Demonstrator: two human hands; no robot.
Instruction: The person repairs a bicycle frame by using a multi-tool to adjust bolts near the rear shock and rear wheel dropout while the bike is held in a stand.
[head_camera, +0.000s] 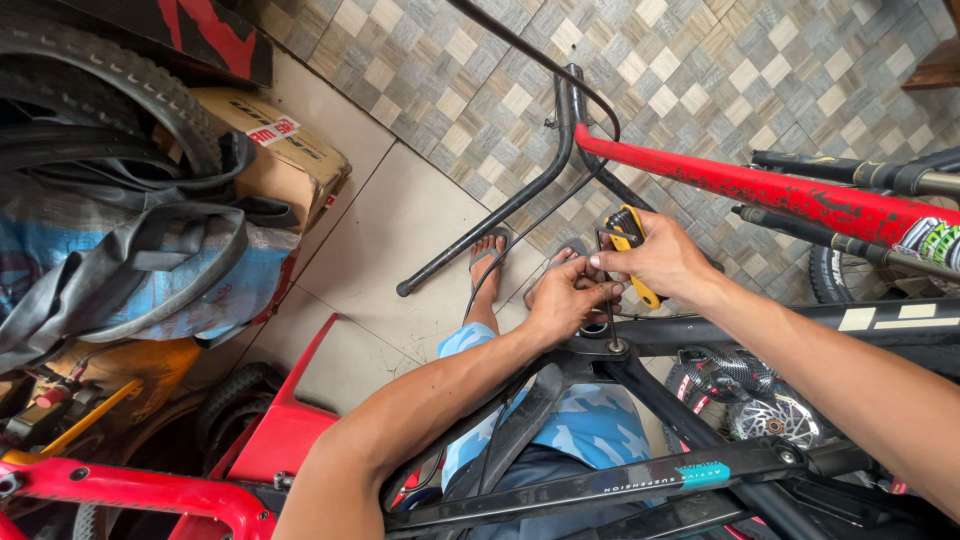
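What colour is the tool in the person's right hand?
Yellow and black tool, gripped by the right hand; seen in the head view.

Yellow-handled tool (634, 262): largely hidden by right hand (662, 262). Red bicycle frame (800, 200): cut off at right edge.

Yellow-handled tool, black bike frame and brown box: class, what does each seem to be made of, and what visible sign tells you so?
Yellow-handled tool, held in the right hand: probably plastic grip, smooth and glossy, with dark metal parts.
Black bike frame, touched by the left hand: matte painted metal or carbon; the look leaves it open.
Brown box: cardboard, with dull, creased, worn edges.
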